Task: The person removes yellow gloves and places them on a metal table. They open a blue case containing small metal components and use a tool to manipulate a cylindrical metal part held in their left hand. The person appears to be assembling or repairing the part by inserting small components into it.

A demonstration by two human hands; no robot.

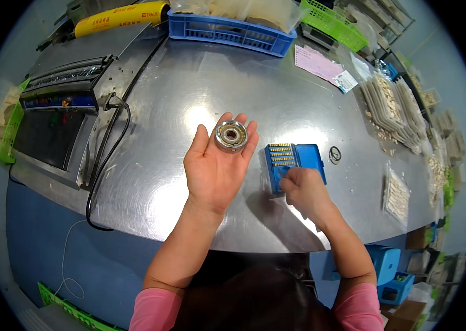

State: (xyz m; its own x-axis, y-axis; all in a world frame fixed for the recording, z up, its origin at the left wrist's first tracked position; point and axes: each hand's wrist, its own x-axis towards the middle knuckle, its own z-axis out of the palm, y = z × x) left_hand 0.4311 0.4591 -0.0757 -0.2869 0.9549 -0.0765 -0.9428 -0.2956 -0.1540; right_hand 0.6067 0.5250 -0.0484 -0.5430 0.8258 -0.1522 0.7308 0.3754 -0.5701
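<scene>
My left hand (213,171) is turned palm up over the metal table, its fingers stretched out. On those fingers lies a round metal bearing (231,135) with a shiny outer ring, a yellowish band inside and a hole in the middle. To the right, a blue bit case (311,156) lies with its lid folded back. Rows of small gold-coloured bits (282,154) fill its left half. Over the near part of the case, my right hand (305,190) has its fingers curled in a pinch. What they hold is mostly hidden by the hand.
Thin dark rings (335,155) lie right of the case. A sealing machine (62,105) with a black cable (125,132) stands left. At the back are a blue crate (227,32) and pink papers (318,62). Packed pale food trays (384,102) line the right side.
</scene>
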